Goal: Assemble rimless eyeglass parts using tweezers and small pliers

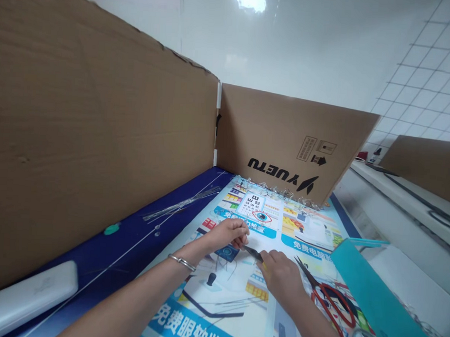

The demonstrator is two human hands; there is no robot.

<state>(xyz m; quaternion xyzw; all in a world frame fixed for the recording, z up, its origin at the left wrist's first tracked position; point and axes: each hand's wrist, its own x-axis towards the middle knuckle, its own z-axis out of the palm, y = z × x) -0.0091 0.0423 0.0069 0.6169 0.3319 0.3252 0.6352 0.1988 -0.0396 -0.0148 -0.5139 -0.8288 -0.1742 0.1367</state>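
My right hand [282, 273] is closed around pliers [254, 252] with dark, narrow jaws and a bit of yellow handle showing. The jaw tips point left and reach the fingertips of my left hand [235, 232]. That hand is closed in a pinch; whatever sits between its fingers is too small to make out, and a bangle [182, 262] circles its wrist. Beneath both hands lies a printed poster [222, 281] with loose thin wires [236, 306] on it. Red-handled scissors [329, 297] rest open to the right of my right hand.
Cardboard panels [100, 106] stand along the left and back [279, 136]. A bundle of wires [181, 205] lies on the blue surface. Small wire pieces [284, 191] line the back edge. A turquoise box [380, 297] stands right, a white case [33, 294] lower left.
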